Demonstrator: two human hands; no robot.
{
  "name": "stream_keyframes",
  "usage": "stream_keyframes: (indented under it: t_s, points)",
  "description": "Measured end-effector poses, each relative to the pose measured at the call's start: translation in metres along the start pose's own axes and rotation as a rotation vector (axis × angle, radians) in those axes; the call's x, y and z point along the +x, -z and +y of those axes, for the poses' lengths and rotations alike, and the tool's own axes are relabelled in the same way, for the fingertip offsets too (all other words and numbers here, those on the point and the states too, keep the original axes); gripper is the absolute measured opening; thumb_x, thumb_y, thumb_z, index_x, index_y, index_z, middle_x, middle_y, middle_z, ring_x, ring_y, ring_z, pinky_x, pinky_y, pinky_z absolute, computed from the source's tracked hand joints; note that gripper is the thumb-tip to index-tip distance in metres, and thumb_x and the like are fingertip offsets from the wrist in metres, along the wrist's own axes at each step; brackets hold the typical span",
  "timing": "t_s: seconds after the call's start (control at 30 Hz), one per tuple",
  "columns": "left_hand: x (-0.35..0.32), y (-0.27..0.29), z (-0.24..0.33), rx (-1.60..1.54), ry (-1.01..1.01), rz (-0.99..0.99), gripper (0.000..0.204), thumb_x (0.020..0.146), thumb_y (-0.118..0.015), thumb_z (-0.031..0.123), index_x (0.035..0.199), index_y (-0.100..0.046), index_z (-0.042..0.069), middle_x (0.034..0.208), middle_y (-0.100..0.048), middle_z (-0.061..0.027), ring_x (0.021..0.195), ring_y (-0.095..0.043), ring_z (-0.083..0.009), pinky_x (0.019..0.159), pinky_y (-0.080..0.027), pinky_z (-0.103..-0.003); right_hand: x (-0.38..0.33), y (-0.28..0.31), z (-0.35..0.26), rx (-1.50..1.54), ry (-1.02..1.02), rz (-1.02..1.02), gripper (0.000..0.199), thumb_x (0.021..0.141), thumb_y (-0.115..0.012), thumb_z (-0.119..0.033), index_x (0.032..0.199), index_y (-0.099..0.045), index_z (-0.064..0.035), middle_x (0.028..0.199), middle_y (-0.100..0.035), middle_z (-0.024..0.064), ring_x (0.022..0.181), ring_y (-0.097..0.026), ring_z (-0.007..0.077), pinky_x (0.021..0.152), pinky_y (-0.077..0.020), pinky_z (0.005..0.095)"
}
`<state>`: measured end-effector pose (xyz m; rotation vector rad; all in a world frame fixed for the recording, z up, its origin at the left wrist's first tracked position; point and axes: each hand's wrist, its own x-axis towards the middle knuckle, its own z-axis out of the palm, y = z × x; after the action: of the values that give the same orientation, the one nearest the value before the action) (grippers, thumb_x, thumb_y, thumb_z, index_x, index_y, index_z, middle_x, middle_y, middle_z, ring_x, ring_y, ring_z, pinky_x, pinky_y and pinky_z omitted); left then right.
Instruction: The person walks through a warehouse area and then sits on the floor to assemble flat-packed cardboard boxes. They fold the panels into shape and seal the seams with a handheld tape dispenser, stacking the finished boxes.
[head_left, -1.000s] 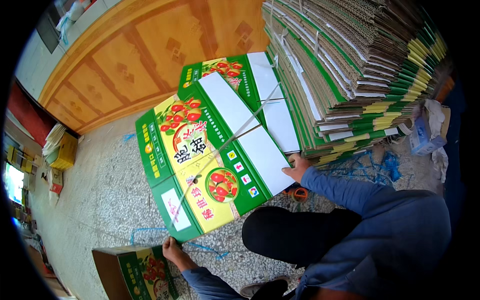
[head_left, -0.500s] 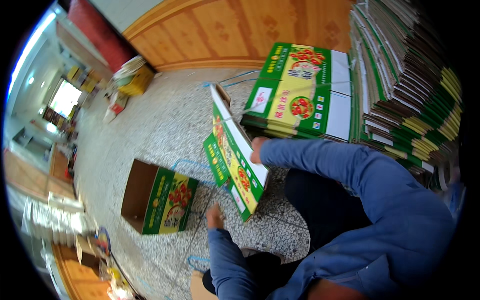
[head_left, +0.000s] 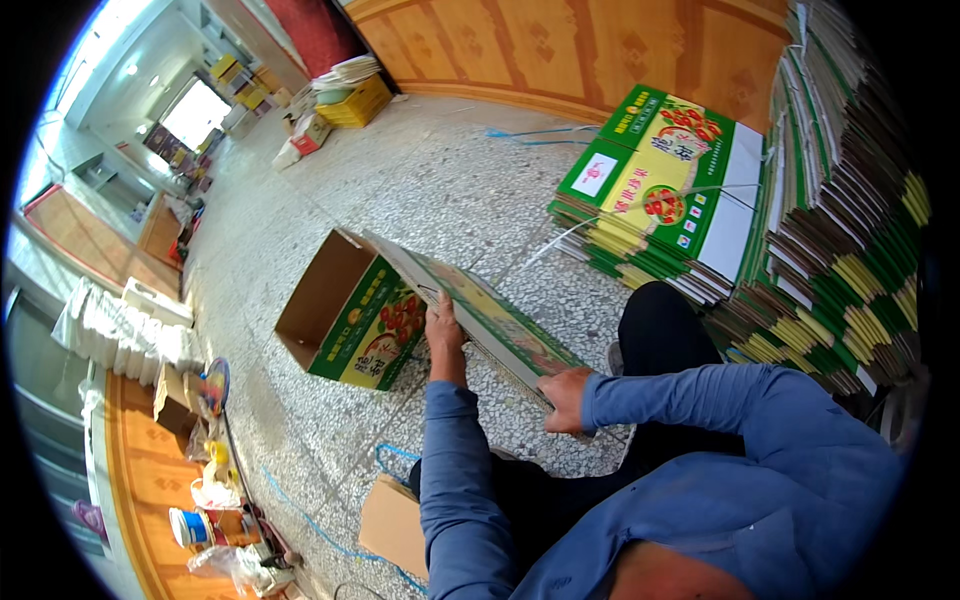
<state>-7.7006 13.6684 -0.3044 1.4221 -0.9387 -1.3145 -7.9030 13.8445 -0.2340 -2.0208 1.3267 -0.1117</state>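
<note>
A flattened cardboard carton (head_left: 490, 310), green and white with fruit pictures, is held tilted on its long edge in front of me. My right hand (head_left: 567, 398) is closed on its near end. Farther along the same edge, my left hand (head_left: 445, 335) grips it, its fingers partly hidden. Just beyond my left hand stands an opened-out carton (head_left: 372, 335) of the same print, its open brown inside facing left. The flattened carton overlaps its right side in view; whether they touch I cannot tell.
To the right lies a strapped bundle of flat cartons (head_left: 665, 190), beside a tall stack of more cartons (head_left: 850, 260). A brown cardboard piece (head_left: 395, 525) and blue strapping (head_left: 395, 455) lie near my legs. At the far left, a yellow crate (head_left: 355, 105) stands by the wall.
The flattened carton has swung away from the bundle toward the opened-out carton. My left hand, free before, has taken hold of it. My right hand has moved nearer to me with it.
</note>
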Motion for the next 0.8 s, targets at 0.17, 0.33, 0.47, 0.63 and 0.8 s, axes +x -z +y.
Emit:
stream_keyframes:
  t_s: [0.17,0.33,0.47,0.63,0.8]
  points:
    - [-0.005,0.005,-0.005,-0.154,-0.072,-0.074,0.064,0.094,-0.048,0.05,0.136,-0.036,0.003,0.116,-0.056,-0.0128,0.095,-0.059,-0.0234,0.074,-0.051,-0.036,0.098,-0.007,0.007,0.152,-0.012,0.254,0.086,0.076,-0.064,-0.057,0.134,-0.04,0.001,0.127,-0.046,0.0278,0.116,-0.051,0.0388,0.098,-0.0416,0.0417]
    - [-0.01,-0.018,0.008,-0.254,-0.089,-0.176,0.061,0.096,-0.046,0.049,0.135,-0.034,0.004,0.116,-0.055,-0.0138,0.097,-0.059,-0.0244,0.078,-0.051,-0.035,0.155,0.016,0.041,0.393,0.041,0.195,0.081,0.077,-0.065,-0.053,0.137,-0.041,-0.0034,0.126,-0.047,0.026,0.115,-0.052,0.0359,0.097,-0.0424,0.039]
    - [-0.007,-0.037,0.025,-0.162,0.067,-0.114,0.059,0.093,-0.052,0.044,0.131,-0.036,0.001,0.115,-0.055,-0.0147,0.093,-0.06,-0.0258,0.064,-0.053,-0.039,0.147,0.057,0.062,0.395,0.031,0.339,0.057,0.076,-0.066,-0.033,0.125,-0.055,-0.0044,0.105,-0.063,0.0217,0.095,-0.063,0.0332,0.083,-0.0504,0.0387]
    - [0.032,-0.056,0.052,0.502,0.11,-0.022,0.026,0.079,-0.06,0.016,0.072,-0.064,-0.009,0.057,-0.06,-0.0166,0.041,-0.056,-0.0258,0.042,-0.048,-0.036,0.131,0.092,0.058,-0.103,-0.238,0.078,0.038,0.074,-0.06,-0.021,0.104,-0.066,0.0005,0.104,-0.065,0.024,0.097,-0.063,0.0363,0.087,-0.0503,0.041]
    - [0.045,-0.047,0.059,0.731,-0.045,-0.077,0.027,0.071,-0.058,0.014,0.071,-0.065,-0.011,0.06,-0.064,-0.0219,0.052,-0.065,-0.0296,0.048,-0.051,-0.038,0.13,0.109,0.11,-0.107,-0.249,0.291,0.028,0.069,-0.063,-0.019,0.088,-0.069,0.0004,0.096,-0.065,0.0264,0.091,-0.065,0.0375,0.082,-0.0521,0.0422]
